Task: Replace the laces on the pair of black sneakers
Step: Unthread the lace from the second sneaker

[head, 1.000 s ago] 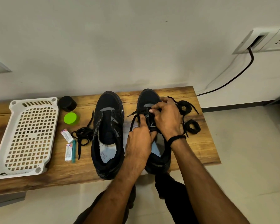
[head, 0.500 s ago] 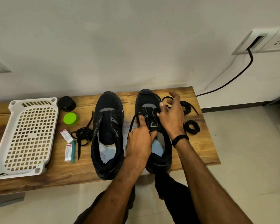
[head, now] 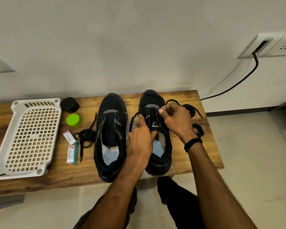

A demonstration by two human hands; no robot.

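Two black sneakers stand side by side on a wooden bench (head: 180,96), toes to the wall. The left sneaker (head: 111,134) has no lace. Over the right sneaker (head: 153,103), my left hand (head: 139,139) grips the tongue, its thumb up against a black lace (head: 132,120) that loops down the shoe's left side. My right hand (head: 175,119) pinches the same lace above the upper eyelets. A loose black lace (head: 85,138) lies tangled left of the left sneaker. More coiled black laces (head: 198,129) lie to the right, partly hidden behind my right hand.
A white perforated plastic tray (head: 28,138) lies at the bench's left end. Beside it are a black jar (head: 69,104), a green lid (head: 73,119), two small boxes (head: 69,137) and a teal stick (head: 76,152). A black cable (head: 234,85) runs from a wall socket.
My right hand drew back from the coiled laces at the right and closed into a pinch on the lace above the shoe. My left hand stayed on the tongue.
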